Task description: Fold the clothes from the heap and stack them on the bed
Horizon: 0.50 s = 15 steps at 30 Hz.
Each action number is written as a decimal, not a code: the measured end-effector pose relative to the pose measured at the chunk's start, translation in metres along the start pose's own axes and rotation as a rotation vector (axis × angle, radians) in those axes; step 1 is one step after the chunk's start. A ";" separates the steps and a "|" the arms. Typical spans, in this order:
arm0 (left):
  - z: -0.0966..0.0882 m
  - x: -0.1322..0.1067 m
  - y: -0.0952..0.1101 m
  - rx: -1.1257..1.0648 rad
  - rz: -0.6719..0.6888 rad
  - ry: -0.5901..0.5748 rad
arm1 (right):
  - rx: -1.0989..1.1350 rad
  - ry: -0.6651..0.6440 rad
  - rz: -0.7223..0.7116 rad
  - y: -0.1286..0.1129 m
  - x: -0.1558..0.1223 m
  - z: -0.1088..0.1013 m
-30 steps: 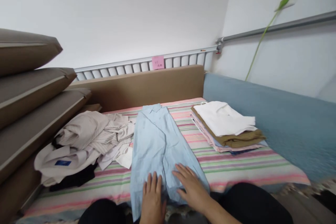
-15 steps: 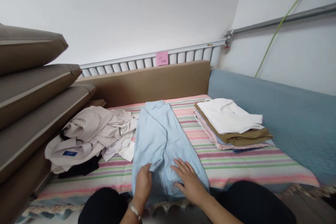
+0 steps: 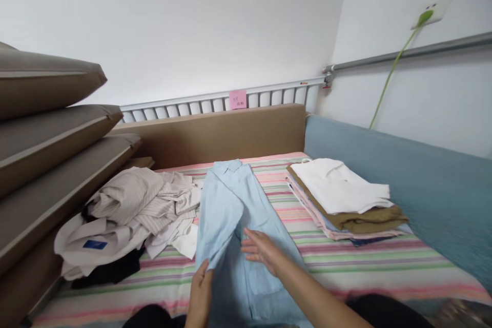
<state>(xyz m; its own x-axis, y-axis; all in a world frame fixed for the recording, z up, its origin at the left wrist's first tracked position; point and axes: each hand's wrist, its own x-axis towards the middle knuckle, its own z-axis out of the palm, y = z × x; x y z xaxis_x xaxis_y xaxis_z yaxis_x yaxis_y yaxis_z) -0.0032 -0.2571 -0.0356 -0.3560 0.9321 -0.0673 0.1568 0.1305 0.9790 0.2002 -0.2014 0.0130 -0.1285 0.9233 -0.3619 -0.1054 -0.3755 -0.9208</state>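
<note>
A light blue shirt (image 3: 261,236) lies lengthwise in front of me, its collar at the far end. Its left side and sleeve (image 3: 219,200) are folded inward along the body. My left hand (image 3: 202,287) pinches the sleeve's near end at the shirt's left edge. Over the middle of the shirt, my right hand (image 3: 261,251) is open with fingers stretched to the left, close to the sleeve's edge; whether it touches the cloth I cannot tell.
Left of the shirt is a rumpled heap of clothes (image 3: 142,200), beside stacked brown cushions (image 3: 65,148). To the right sits a pile of folded clothes (image 3: 346,189), white on top. A striped cover (image 3: 346,261) lies beneath. A brown backrest (image 3: 230,133) stands behind.
My right hand has lifted from the shirt's lower right part and shifted up and left toward the sleeve. My left hand has drawn the sleeve end leftward. The view has tilted slightly upward.
</note>
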 end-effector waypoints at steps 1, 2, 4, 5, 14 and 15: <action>0.001 -0.002 0.003 0.026 0.059 -0.041 | 0.031 -0.033 0.029 -0.004 0.010 0.010; 0.003 -0.004 0.005 0.056 0.124 -0.098 | 0.034 -0.054 0.029 -0.007 0.020 0.021; 0.006 -0.006 0.011 0.137 0.251 -0.206 | -0.027 -0.046 -0.023 -0.013 0.041 0.038; 0.008 -0.007 0.013 0.184 0.310 -0.246 | -0.076 -0.016 -0.063 -0.016 0.051 0.045; 0.022 -0.022 0.045 0.395 0.504 -0.395 | -0.481 0.291 -0.446 -0.024 0.088 0.046; 0.026 -0.025 0.046 0.419 0.472 -0.416 | -0.530 0.312 -0.473 -0.020 0.087 0.042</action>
<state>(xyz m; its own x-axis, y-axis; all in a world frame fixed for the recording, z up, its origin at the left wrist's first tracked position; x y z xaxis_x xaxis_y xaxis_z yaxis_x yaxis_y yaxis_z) 0.0372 -0.2658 0.0065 0.2000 0.9608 0.1921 0.5734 -0.2738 0.7721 0.1499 -0.1170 0.0059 0.1042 0.9853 0.1352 0.4164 0.0803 -0.9056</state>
